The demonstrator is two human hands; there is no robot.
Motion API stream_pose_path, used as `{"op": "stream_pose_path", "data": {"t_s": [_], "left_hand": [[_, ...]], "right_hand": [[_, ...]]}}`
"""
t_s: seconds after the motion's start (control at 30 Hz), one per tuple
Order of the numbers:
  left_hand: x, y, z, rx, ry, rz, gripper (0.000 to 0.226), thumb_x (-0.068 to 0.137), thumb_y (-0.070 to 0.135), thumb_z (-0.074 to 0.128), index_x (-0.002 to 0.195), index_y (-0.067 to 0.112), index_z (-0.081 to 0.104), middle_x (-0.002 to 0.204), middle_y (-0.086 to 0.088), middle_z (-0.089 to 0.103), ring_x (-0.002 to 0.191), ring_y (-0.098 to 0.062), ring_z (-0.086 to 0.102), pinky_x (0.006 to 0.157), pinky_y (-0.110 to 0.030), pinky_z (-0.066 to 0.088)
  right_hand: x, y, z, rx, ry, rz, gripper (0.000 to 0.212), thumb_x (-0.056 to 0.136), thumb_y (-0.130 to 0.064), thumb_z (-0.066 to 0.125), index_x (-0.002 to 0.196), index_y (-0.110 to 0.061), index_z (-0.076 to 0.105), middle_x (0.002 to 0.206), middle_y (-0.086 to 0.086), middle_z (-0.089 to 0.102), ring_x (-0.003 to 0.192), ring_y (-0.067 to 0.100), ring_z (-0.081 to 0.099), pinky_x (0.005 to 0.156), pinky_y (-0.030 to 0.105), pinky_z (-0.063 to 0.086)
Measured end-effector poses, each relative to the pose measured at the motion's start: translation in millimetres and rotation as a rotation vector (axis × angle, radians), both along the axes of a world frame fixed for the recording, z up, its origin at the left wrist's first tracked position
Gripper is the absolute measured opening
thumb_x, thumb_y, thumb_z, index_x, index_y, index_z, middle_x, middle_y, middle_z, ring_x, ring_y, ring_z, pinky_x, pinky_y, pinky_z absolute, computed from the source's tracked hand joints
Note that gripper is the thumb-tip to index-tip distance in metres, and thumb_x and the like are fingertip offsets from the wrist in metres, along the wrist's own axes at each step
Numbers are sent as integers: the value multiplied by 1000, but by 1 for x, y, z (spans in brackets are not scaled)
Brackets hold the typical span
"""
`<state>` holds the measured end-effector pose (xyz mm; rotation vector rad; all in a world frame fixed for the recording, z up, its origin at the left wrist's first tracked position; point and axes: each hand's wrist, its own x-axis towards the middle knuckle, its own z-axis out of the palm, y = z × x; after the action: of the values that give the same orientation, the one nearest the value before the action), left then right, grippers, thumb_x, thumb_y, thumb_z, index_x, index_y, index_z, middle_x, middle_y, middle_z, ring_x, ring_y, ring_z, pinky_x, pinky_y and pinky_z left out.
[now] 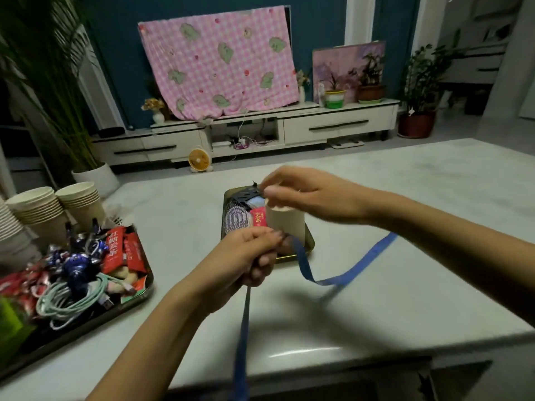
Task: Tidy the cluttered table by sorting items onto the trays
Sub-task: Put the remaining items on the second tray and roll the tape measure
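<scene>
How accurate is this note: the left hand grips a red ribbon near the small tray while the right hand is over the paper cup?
The ribbon is blue, not red. The head view shows the left hand gripping it near the small tray while the right hand is over the paper cup.

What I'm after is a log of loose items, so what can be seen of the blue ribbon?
The blue ribbon is a long, narrow, flat band, limp like fabric, with no print showing. The left hand grips it partway along, just in front of a small tray. One stretch hangs from that hand past the near edge of the table and out of view. The other bends down and sweeps rightward above the tabletop, casting a shadow. Its far end is blurred.
</scene>
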<state>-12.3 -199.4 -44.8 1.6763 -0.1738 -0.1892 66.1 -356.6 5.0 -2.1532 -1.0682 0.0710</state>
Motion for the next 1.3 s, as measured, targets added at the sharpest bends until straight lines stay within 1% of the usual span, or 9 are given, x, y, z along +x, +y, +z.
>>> {"op": "stream_pose_path", "data": {"t_s": [0.1,0.2,0.33,0.73,0.9,1.0,1.07,1.2,1.3], "left_hand": [[5,3,-5,12,8,45,29,97,11,37,71,13,50,45,8,36,37,-4,31,39,-14,21],[5,11,-14,-9,116,-1,22,94,15,45,73,12,52,46,7,37,38,-5,33,37,-12,26],[3,33,-20,-125,237,-31,19,77,32,56,75,14,54,46,9,32,37,-4,30,36,-12,26],[-14,90,-2,-153,176,47,19,81,28,54,71,12,60,50,5,38,42,-8,39,41,-16,36],[-22,116,5,-517,63,78,23,79,31,59,63,15,66,47,5,42,46,-10,48,48,-18,46],[-25,131,11,-904,129,-207,31,95,23,45,87,1,64,59,-7,53,71,-21,59,71,-25,46],[-26,137,12,-890,72,-73,41,100,22,31,97,-7,60,68,-17,60,82,-30,59,79,-32,45],[-18,122,5,-841,71,94,24,87,24,47,82,12,68,45,5,44,45,-5,49,45,-14,43],[-10,96,1,-523,90,232,18,83,27,48,86,16,61,44,10,29,34,1,28,31,-9,19]], "right_hand": [[-18,24,-21,-161,180,156,55,89,-56,36,97,-8,60,83,5,60,70,17,53,69,28,46],[0,14,-28,-186,251,72,66,78,-58,48,86,5,62,66,5,50,55,9,41,49,17,33],[38,-16,-23,-177,228,-155,37,76,-45,66,70,-9,67,56,-7,53,48,0,41,46,15,30],[69,-48,-23,-1130,-721,-660,12,92,-23,49,84,-17,57,87,2,61,76,23,59,54,25,30],[80,-60,-20,-1211,-740,-752,15,89,-16,50,99,-16,61,98,-1,63,85,21,62,52,22,30],[90,-73,-29,-1188,-662,-778,17,91,-24,53,104,-18,61,102,-1,64,90,20,64,55,23,33],[91,-76,-46,-1213,-580,-742,18,92,-29,52,104,-18,60,104,-1,64,93,18,64,61,23,37],[91,-73,-63,-1239,-423,-652,20,94,-33,51,87,-14,57,85,0,55,91,20,61,65,24,38],[82,-51,-37,-861,-559,-662,29,95,-30,50,99,-4,61,101,12,60,93,29,57,69,30,39]]}}
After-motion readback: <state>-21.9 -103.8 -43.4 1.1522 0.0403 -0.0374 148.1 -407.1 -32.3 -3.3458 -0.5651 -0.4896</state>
